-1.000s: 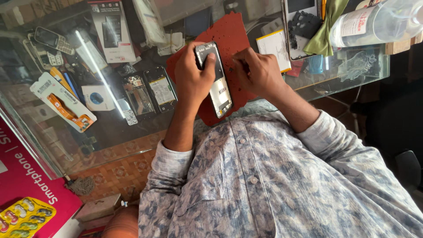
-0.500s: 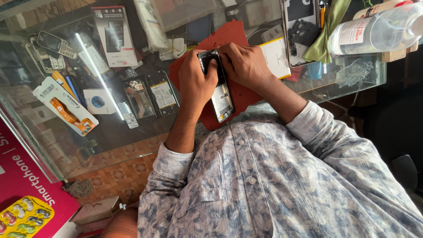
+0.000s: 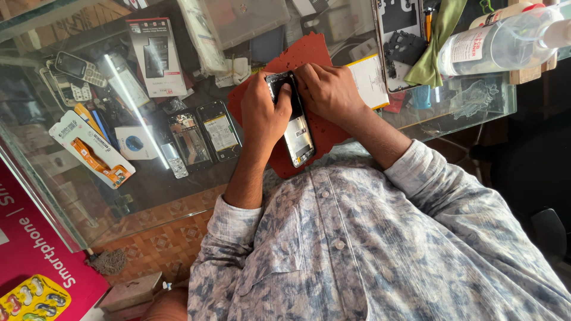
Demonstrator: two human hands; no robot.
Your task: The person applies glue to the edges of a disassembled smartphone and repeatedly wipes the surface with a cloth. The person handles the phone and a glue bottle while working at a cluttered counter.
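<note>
An opened smartphone [image 3: 299, 135], with its back off and its inner parts showing, lies on a red perforated mat [image 3: 303, 56] on a glass counter [image 3: 476, 101]. My left hand [image 3: 262, 116] grips the phone's left side, thumb laid across its upper part. My right hand [image 3: 330, 89] is closed over the phone's top end, fingertips pressing there beside the left thumb. The top of the phone is hidden under both hands.
A clear plastic bottle [image 3: 499, 41], a green cloth [image 3: 440, 41] and a phone frame [image 3: 395, 24] lie at the far right of the counter. A white flat part [image 3: 369, 80] sits beside the mat. Phones [image 3: 205, 134] and boxed goods [image 3: 156, 56] lie under the glass. A pink box [image 3: 35, 261] stands low left.
My right hand has moved left from the mat onto the phone's top end. My left hand has kept its hold on the phone throughout.
</note>
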